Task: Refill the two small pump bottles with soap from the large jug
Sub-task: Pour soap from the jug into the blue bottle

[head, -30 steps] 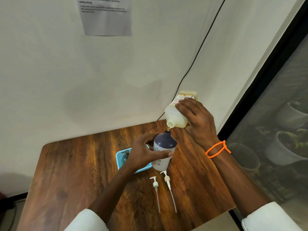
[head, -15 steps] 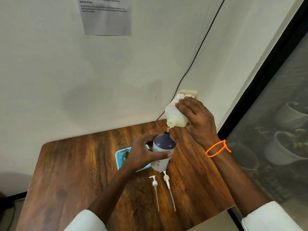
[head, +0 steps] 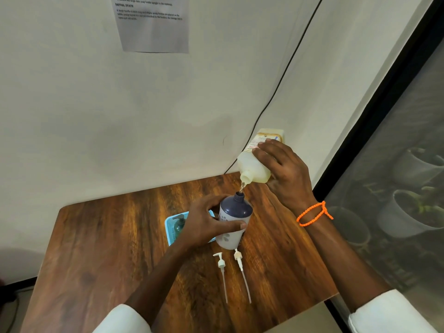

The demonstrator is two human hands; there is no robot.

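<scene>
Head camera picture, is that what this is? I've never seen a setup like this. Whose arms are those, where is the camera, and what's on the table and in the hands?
There is no robot here. A person wears a wide-angle camera on the head, so you look down along their own two arms.

The right hand grips a pale soap jug, tipped so that a thin stream runs from its spout into the open neck of a navy and white bottle. The left hand holds that bottle steady on the wooden table.

In front of the bottle lie two white pump tops, taken off, with long dip tubes. Behind the left hand a blue tray holds a small dark green pump bottle.
</scene>
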